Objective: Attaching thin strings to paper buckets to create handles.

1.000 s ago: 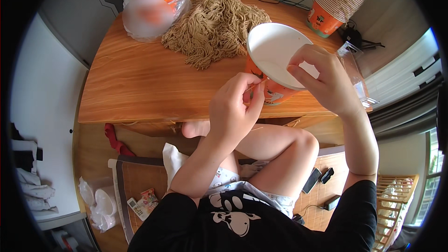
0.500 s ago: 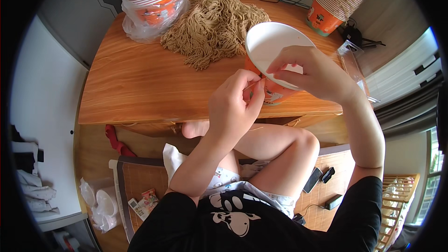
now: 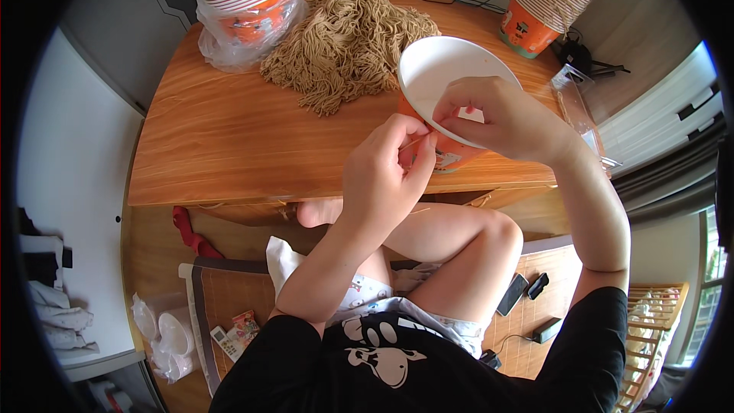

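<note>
A large orange paper bucket (image 3: 456, 154) with a white inside stands near the front edge of the table, its mouth tilted towards me. My left hand (image 3: 388, 157) is closed in a pinch at the near left of the bucket's rim, and a thin tan strand of cord (image 3: 413, 141) shows between its fingers. My right hand (image 3: 497, 116) reaches over the rim from the right, thumb and fingers curled together close to the left fingertips. What it pinches is too small to make out. Behind the bucket lies a loose heap of tan cord (image 3: 348, 46).
A stack of white-lined buckets (image 3: 248, 11) in clear plastic stands at the back left of the wooden table (image 3: 222, 134). Another bucket stack (image 3: 529, 27), draped with cords, is at the back right. A clear plastic holder (image 3: 573, 95) sits at the right edge.
My right hand has shifted slightly left and its thumb and fingers have drawn closer together. The left hand stays almost in place, still pinching at the rim.
</note>
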`<state>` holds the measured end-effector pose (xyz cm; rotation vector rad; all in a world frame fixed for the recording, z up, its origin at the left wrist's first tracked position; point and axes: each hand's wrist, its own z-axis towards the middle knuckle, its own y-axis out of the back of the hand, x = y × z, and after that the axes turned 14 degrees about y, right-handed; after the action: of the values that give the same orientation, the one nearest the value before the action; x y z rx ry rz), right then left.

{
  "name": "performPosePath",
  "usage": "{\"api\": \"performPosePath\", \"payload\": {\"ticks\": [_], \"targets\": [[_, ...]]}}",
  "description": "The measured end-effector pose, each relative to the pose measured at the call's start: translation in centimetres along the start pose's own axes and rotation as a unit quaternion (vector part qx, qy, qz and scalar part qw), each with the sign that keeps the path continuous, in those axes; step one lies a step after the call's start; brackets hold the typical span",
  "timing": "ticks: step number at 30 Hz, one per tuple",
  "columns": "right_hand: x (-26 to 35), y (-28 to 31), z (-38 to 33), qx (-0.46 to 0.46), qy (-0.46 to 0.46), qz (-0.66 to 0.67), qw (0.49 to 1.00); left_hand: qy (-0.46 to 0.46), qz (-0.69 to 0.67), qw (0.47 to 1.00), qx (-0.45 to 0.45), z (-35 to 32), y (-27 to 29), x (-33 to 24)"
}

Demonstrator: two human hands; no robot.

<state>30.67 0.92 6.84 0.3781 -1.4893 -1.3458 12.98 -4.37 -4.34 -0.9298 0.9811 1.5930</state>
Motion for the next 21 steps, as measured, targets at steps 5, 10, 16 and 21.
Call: {"api": "performPosePath", "payload": {"ticks": [5,10,16,21], "targets": [[0.8,0.5,-0.5,-0.036,-0.016,-0.013,0.999,0.095,-0.006,0.994,0.048,-0.6,0.7,-0.8],[3.1,-0.7,-1.6,-0.164,0.027,-0.113,0.980,0.093,-0.115,0.986,0.082,-1.0,0.3,-0.2],[5.8,-7.9,-3.5,-0.312,-0.005,-0.285,0.906,0.135,-0.192,0.957,0.170,-1.3,0.2,0.2],[4.8,-13.9,-4.2,-0.428,-0.069,-0.356,0.828,0.164,-0.296,0.915,0.218,-1.3,0.4,-0.2]]}}
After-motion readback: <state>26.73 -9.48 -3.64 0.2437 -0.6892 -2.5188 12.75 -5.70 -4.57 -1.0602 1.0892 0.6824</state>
